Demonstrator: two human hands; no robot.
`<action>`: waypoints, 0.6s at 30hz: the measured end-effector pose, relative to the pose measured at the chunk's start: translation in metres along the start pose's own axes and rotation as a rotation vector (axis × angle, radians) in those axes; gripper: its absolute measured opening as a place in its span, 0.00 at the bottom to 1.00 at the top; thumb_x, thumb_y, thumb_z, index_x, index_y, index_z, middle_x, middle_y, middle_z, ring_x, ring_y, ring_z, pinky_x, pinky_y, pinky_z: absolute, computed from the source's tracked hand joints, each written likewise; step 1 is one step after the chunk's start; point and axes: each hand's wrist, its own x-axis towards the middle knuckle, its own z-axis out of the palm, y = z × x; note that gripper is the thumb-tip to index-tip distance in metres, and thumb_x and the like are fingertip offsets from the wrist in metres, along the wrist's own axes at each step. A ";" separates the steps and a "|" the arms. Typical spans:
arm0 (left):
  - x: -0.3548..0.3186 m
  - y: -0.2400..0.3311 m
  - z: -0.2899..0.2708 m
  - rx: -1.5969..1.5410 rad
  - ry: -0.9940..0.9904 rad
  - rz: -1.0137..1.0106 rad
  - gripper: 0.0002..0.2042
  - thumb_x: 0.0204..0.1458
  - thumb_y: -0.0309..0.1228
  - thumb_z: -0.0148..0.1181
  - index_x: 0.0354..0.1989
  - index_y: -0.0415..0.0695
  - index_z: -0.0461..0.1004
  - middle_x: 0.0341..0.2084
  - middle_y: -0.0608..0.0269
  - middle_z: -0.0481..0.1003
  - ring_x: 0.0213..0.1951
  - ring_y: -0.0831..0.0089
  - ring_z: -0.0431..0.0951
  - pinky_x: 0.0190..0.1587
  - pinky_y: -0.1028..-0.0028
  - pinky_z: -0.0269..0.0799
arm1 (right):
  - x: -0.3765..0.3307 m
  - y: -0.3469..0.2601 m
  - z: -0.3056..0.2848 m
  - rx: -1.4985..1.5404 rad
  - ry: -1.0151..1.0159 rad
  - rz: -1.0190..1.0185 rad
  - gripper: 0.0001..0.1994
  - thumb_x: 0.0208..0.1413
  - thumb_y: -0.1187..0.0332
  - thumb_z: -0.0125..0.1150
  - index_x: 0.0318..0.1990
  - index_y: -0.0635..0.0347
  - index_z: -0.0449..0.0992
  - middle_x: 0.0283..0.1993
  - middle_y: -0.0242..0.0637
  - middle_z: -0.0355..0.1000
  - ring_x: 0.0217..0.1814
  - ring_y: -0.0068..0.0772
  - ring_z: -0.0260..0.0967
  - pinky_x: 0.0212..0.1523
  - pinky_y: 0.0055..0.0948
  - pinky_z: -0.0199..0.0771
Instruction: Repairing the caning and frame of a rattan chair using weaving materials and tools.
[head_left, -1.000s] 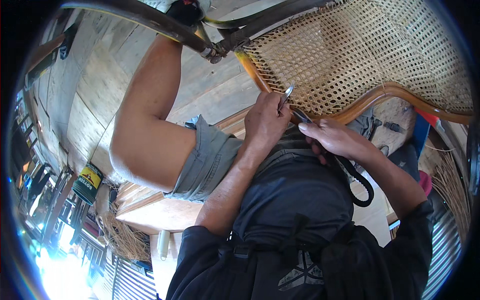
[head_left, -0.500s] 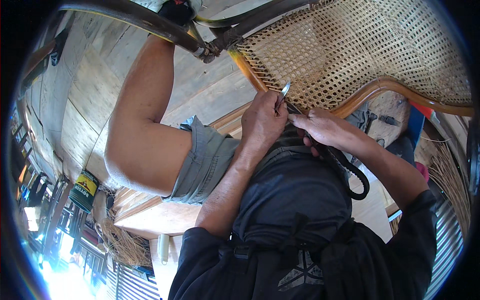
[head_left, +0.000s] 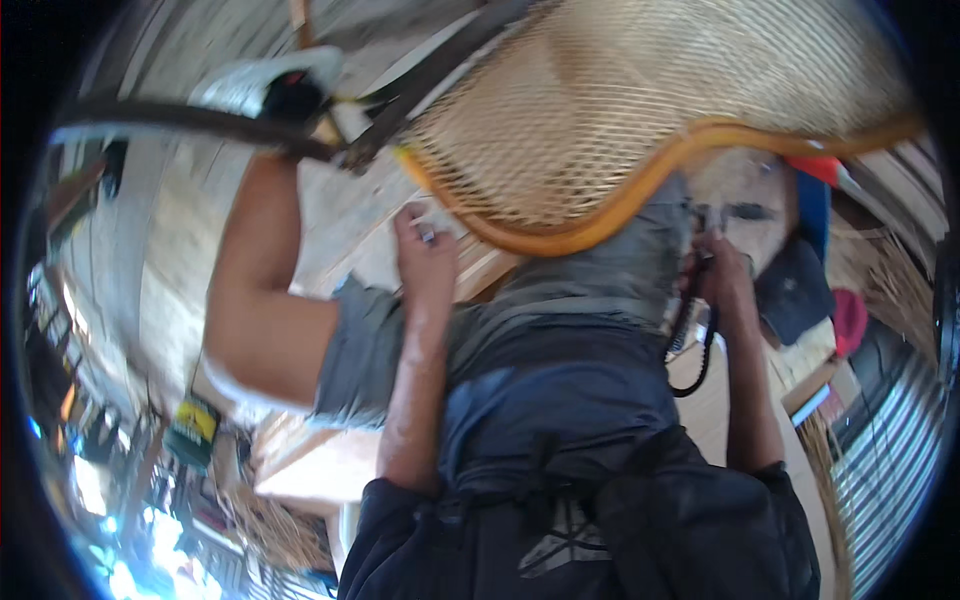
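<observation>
My left hand (head_left: 427, 265) is closed around a small shiny metal blade (head_left: 427, 235), mostly hidden by the fingers, just left of the cane chair panel. The woven cane panel (head_left: 560, 120) has a curved, orange-brown rattan frame (head_left: 590, 238) and lies across the upper part of the view. Over at the right, my right hand (head_left: 728, 280) grips a black looped strap (head_left: 692, 385) that hangs down beside my thigh. Motion blurs its fingertips. Close by them lies a dark-handled tool (head_left: 752, 212) on a wooden surface.
A dark curved frame bar (head_left: 190, 122) crosses at upper left above my bent bare leg (head_left: 255, 310). A green and yellow can (head_left: 192, 430) and bundled cane strands (head_left: 270, 520) are at lower left. Corrugated metal (head_left: 890, 470) and a pink-red item (head_left: 850, 318) are at right.
My hands have moved apart: the left leftward with the blade, the right rightward with the black strap. The panel's curved edge now shows fully. The whole view has shifted.
</observation>
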 end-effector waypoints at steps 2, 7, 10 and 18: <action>0.008 -0.010 -0.008 0.095 -0.027 -0.039 0.09 0.49 0.27 0.56 0.38 0.39 0.72 0.23 0.65 0.71 0.26 0.75 0.68 0.34 0.75 0.66 | 0.012 0.032 -0.021 -0.127 0.073 0.002 0.21 0.59 0.50 0.47 0.35 0.63 0.68 0.21 0.35 0.66 0.18 0.31 0.68 0.22 0.28 0.68; -0.008 0.009 0.007 0.254 -0.215 0.082 0.08 0.51 0.29 0.58 0.34 0.37 0.73 0.25 0.63 0.73 0.27 0.77 0.69 0.34 0.76 0.67 | 0.044 0.126 -0.045 -0.895 0.263 -0.300 0.29 0.57 0.44 0.45 0.40 0.69 0.70 0.28 0.52 0.70 0.32 0.47 0.72 0.33 0.40 0.72; -0.012 0.013 0.019 0.256 -0.259 0.115 0.06 0.50 0.28 0.58 0.31 0.38 0.72 0.23 0.67 0.71 0.27 0.79 0.68 0.33 0.77 0.66 | 0.025 0.121 -0.041 -0.974 0.277 -0.255 0.30 0.54 0.42 0.47 0.42 0.67 0.72 0.34 0.58 0.72 0.42 0.56 0.70 0.41 0.45 0.70; -0.017 0.026 0.029 0.109 -0.260 0.122 0.06 0.50 0.27 0.58 0.29 0.37 0.69 0.22 0.70 0.68 0.26 0.82 0.64 0.31 0.81 0.62 | 0.095 0.058 -0.078 -0.593 0.354 -0.484 0.17 0.55 0.59 0.50 0.44 0.62 0.73 0.40 0.54 0.72 0.46 0.56 0.68 0.45 0.44 0.68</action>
